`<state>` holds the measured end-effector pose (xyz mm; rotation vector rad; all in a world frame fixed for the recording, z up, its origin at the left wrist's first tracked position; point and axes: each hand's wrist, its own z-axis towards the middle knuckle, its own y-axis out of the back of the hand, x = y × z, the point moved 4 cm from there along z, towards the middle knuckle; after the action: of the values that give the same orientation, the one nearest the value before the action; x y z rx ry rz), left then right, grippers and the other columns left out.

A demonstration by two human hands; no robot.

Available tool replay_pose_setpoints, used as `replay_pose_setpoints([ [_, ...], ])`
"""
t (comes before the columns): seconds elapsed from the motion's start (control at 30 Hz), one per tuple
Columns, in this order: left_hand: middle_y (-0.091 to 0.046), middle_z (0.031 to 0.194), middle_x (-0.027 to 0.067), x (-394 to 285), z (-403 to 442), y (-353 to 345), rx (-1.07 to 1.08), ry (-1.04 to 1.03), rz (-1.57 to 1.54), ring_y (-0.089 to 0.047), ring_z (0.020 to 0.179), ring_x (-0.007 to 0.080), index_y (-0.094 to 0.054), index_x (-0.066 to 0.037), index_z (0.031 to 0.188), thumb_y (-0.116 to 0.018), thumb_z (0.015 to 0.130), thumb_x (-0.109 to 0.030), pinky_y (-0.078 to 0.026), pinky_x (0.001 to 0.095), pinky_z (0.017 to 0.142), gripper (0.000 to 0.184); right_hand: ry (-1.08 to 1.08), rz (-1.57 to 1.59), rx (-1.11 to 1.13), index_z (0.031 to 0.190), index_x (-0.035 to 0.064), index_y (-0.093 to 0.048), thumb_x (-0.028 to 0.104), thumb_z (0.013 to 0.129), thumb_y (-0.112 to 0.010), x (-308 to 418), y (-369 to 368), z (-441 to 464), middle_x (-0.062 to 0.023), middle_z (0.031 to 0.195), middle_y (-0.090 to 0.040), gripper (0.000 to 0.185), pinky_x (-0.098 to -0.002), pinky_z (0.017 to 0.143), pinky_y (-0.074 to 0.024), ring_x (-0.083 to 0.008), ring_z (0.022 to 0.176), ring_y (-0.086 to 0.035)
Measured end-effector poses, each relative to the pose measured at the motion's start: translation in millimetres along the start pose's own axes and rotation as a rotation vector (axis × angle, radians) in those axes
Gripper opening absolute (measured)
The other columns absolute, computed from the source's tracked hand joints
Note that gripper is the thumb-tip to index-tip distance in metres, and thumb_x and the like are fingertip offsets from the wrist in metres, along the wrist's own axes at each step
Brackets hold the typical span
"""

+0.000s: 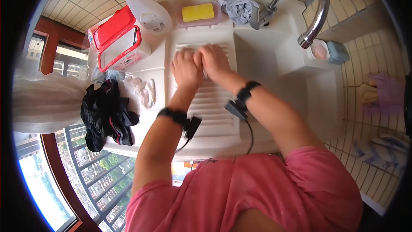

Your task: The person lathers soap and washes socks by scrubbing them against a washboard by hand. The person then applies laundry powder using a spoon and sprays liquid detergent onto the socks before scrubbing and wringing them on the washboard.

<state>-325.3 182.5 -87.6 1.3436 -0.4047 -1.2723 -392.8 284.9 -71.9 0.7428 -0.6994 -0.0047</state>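
Note:
Both of my hands are together on the upper part of the white ridged washboard built into the sink unit. My left hand has its fingers curled down, its thumb side against my right hand. My right hand is closed too, knuckles up. Something pale shows in small part around and between the fingers; I cannot make out what it is. Black straps with small devices sit on both wrists. Above the hands lies a yellow sponge on a clear dish, with a crumpled grey cloth beside it.
Left of the board are a spray bottle, an open red-and-white box, white cloth and dark clothes. The basin is on the right, under a metal faucet. A soap dish sits at its far corner.

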Motion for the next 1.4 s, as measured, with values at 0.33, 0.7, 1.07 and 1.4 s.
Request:
replay_pose_setpoints([
  [0.33, -0.057, 0.137, 0.0208, -1.7, 16.3, 5.8, -0.106, -0.043, -0.139, -0.053, 0.124, 0.0416, -0.058, 0.000, 0.126, -0.046, 0.102, -0.032, -0.039, 0.0523, 0.106, 0.043, -0.094, -0.211, -0.122, 0.093, 0.0095, -0.058, 0.020, 0.090, -0.058, -24.5, -14.6, 11.0, -0.0142, 0.091, -0.066, 0.011, -0.0493, 0.071, -0.0467, -0.0355, 0.082, -0.062],
  [0.7, -0.059, 0.133, 0.0250, -8.7, -55.4, 21.2, -0.017, -0.338, -0.242, -0.054, 0.124, 0.0464, -0.056, 0.006, 0.130, -0.049, 0.101, -0.014, -0.042, 0.0485, 0.107, 0.035, 0.018, -0.042, 0.022, 0.096, 0.0086, -0.057, 0.021, 0.090, -0.057, 29.7, 11.2, -50.1, -0.0117, 0.077, -0.063, 0.013, -0.0488, 0.073, -0.0442, -0.0353, 0.077, -0.061],
  [1.07, -0.057, 0.136, 0.0244, -20.7, -114.1, 52.0, 0.113, -0.257, -0.222, -0.046, 0.133, 0.0474, -0.061, 0.000, 0.110, -0.052, 0.098, -0.016, -0.033, 0.0531, 0.114, 0.022, -0.002, -0.060, 0.182, 0.098, 0.0093, -0.062, 0.017, 0.089, -0.062, 60.4, 26.7, -103.2, -0.0101, 0.085, -0.063, 0.011, -0.0472, 0.073, -0.0442, -0.0320, 0.080, -0.061],
  [1.4, -0.060, 0.131, 0.0248, 10.9, 0.0, 3.8, -0.006, -0.124, -0.162, -0.049, 0.128, 0.0469, -0.062, 0.002, 0.117, -0.051, 0.101, -0.021, -0.038, 0.0496, 0.110, 0.030, 0.039, -0.063, 0.032, 0.104, 0.0095, -0.060, 0.016, 0.087, -0.061, 6.3, -2.9, -3.1, -0.0123, 0.091, -0.067, 0.019, -0.0487, 0.077, -0.0473, -0.0352, 0.090, -0.062],
])
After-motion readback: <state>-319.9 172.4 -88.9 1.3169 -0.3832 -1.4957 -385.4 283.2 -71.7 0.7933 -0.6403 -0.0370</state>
